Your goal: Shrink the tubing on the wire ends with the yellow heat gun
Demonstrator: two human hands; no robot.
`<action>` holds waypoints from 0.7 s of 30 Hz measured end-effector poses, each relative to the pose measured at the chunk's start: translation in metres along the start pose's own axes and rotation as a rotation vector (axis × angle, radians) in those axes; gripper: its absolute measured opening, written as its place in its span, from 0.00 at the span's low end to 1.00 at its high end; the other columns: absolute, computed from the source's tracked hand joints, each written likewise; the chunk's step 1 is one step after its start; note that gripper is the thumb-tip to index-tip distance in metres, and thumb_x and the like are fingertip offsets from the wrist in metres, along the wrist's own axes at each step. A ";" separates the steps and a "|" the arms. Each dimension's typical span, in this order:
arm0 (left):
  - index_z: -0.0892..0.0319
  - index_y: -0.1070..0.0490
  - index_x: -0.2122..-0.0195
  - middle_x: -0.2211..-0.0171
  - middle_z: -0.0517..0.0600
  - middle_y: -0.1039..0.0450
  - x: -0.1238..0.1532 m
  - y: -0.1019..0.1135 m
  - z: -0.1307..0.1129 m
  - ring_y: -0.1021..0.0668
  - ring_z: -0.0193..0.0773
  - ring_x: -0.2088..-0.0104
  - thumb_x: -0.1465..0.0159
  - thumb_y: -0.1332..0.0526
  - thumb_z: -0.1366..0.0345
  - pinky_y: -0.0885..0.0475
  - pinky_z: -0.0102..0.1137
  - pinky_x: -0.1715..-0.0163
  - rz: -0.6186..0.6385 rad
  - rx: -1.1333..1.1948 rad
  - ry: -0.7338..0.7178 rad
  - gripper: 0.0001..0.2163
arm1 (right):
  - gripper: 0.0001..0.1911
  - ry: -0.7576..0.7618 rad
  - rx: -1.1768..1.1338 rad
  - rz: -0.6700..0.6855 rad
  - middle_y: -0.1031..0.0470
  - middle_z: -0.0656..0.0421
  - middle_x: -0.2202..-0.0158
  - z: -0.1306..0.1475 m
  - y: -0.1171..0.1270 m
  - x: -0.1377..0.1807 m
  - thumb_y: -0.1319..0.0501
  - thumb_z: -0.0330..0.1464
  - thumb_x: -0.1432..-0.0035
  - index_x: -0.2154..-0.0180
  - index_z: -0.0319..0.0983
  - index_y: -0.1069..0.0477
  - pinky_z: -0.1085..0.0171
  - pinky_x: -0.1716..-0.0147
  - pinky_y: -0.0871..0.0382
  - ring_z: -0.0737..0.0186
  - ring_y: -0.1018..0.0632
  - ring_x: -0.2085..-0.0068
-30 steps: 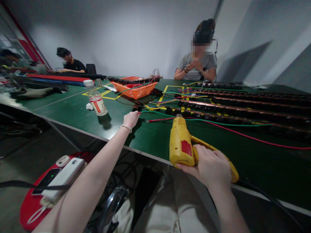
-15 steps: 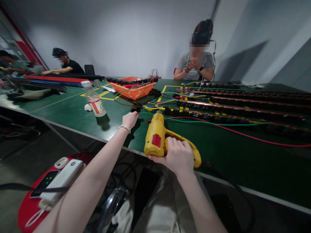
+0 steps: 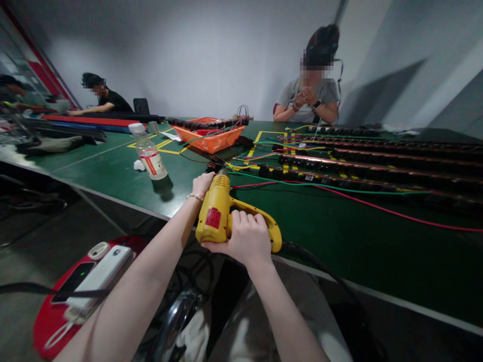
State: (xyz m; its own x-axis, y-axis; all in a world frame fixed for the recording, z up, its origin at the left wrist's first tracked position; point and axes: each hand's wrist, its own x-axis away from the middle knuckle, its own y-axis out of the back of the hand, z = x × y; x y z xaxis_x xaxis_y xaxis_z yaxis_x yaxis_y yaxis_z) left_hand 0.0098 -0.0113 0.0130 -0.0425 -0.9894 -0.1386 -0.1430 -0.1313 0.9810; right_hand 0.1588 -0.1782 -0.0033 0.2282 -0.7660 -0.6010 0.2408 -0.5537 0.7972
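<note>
My right hand (image 3: 249,235) grips the handle of a yellow heat gun (image 3: 218,198), its nozzle pointing away over the table's near edge. My left hand (image 3: 204,183) is closed just left of the nozzle, its fingertips partly hidden by the gun. A thin green wire (image 3: 339,187) runs from these fingers to the right across the table; the exact pinch point is covered. Below it a red wire (image 3: 377,208) trails to the right. Beyond the nozzle lie the bunched ends of several coloured wires (image 3: 241,165).
Long black-wrapped copper bars (image 3: 358,166) lie across the right of the green table (image 3: 339,231). An orange basket (image 3: 211,143) and a plastic bottle (image 3: 153,161) stand ahead. One co-worker (image 3: 307,95) sits opposite. A red stool (image 3: 49,322) holding devices is at lower left.
My right hand has brought the heat gun left, so its nozzle now sits beside my left hand. The left hand stays closed in nearly the same place.
</note>
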 end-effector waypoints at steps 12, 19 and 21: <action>0.55 0.30 0.57 0.58 0.56 0.25 -0.004 -0.009 0.000 0.23 0.46 0.57 0.33 0.59 0.53 0.31 0.33 0.63 -0.045 -0.048 0.039 0.20 | 0.45 0.020 -0.019 -0.011 0.28 0.56 0.74 -0.026 0.009 0.007 0.59 0.70 0.62 0.71 0.36 0.32 0.60 0.66 0.49 0.58 0.28 0.71; 0.55 0.29 0.58 0.60 0.56 0.25 -0.006 -0.017 0.003 0.22 0.47 0.58 0.33 0.59 0.54 0.30 0.35 0.63 -0.126 -0.060 0.011 0.21 | 0.43 -0.003 0.063 -0.038 0.29 0.57 0.75 -0.064 0.025 0.025 0.56 0.69 0.60 0.71 0.36 0.33 0.61 0.66 0.48 0.60 0.28 0.71; 0.56 0.29 0.58 0.60 0.56 0.25 -0.006 -0.017 0.003 0.23 0.47 0.58 0.33 0.59 0.53 0.30 0.35 0.63 -0.125 -0.059 0.011 0.21 | 0.42 -0.002 0.097 -0.043 0.29 0.58 0.75 -0.077 0.030 0.032 0.56 0.69 0.60 0.71 0.36 0.33 0.61 0.66 0.48 0.60 0.28 0.71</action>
State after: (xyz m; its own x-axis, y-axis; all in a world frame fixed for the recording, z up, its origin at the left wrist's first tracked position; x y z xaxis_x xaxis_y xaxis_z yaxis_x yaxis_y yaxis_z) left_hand 0.0098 -0.0032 -0.0029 -0.0174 -0.9658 -0.2588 -0.0876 -0.2564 0.9626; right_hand 0.2456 -0.1942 -0.0030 0.2182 -0.7415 -0.6345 0.1578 -0.6148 0.7728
